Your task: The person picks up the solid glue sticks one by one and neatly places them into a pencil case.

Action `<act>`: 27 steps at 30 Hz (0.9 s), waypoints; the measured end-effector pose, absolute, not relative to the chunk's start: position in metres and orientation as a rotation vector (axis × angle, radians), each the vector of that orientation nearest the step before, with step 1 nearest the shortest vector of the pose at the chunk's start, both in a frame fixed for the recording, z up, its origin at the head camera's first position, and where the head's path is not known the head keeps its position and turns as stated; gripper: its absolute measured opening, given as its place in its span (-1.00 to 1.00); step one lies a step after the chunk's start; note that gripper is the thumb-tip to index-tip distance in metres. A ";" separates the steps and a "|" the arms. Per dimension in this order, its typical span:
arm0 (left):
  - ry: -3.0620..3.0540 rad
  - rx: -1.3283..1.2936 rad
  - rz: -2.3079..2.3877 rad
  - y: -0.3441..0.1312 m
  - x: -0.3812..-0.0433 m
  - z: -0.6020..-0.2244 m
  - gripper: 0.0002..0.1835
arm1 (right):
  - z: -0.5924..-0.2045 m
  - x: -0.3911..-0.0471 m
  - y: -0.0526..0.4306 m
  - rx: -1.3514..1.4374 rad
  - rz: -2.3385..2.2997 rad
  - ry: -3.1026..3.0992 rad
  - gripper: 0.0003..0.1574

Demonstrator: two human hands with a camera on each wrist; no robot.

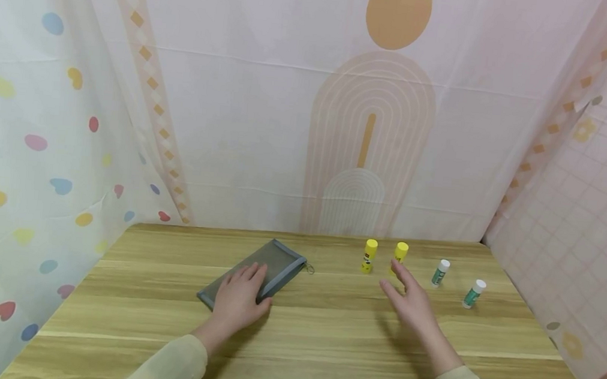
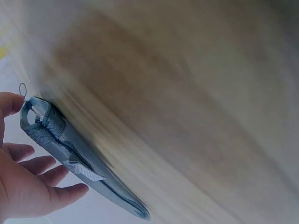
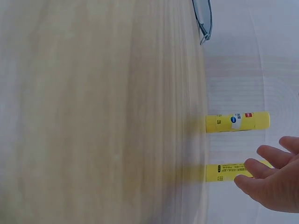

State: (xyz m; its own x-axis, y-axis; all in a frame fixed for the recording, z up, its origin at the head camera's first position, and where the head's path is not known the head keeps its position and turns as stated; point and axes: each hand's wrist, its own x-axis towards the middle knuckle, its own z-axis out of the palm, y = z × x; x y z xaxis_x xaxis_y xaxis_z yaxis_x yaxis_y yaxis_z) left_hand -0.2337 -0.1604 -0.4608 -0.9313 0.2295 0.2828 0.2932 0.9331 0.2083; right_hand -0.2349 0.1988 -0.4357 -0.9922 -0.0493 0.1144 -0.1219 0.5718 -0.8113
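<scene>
My left hand (image 1: 240, 298) lies with its fingers extended over a grey mesh zipper pouch (image 1: 278, 264) on the table. In the left wrist view the fingers are spread beside the pouch (image 2: 74, 154), whose zipper and small cord loop show. My right hand (image 1: 410, 301) hovers above the table, fingers extended and holding nothing. Just beyond it stand two upright yellow glue sticks, the left one (image 1: 369, 256) fully visible. The other glue stick (image 1: 401, 250) is partly hidden by the fingers. In the right wrist view, that glue stick (image 3: 219, 172) sits behind the fingertips.
To the right of the yellow pair stand two smaller glue sticks with white caps and green labels, one farther back (image 1: 440, 274) and one nearer (image 1: 474, 294). They rest on a wooden table (image 1: 289, 357). Patterned curtains (image 1: 255, 119) hang behind and at both sides.
</scene>
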 end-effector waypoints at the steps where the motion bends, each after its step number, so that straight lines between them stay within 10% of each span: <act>1: -2.841 -0.389 -0.358 -0.161 -0.234 -0.461 -0.27 | -0.436 -0.235 0.198 0.151 1.421 -2.711 -0.11; 27: -2.882 -0.310 -0.484 -0.158 -0.237 -0.464 -0.55 | -0.438 -0.243 0.192 0.113 1.486 -2.700 -0.08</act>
State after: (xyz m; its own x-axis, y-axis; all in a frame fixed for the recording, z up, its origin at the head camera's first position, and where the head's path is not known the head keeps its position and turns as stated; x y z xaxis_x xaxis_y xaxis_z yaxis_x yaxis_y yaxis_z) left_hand -0.2374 -0.1578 -0.4637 -0.9574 0.1713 0.2324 0.2378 0.9243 0.2986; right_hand -0.2431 0.1916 -0.4381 -0.9956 -0.0366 0.0857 -0.0920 0.5332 -0.8410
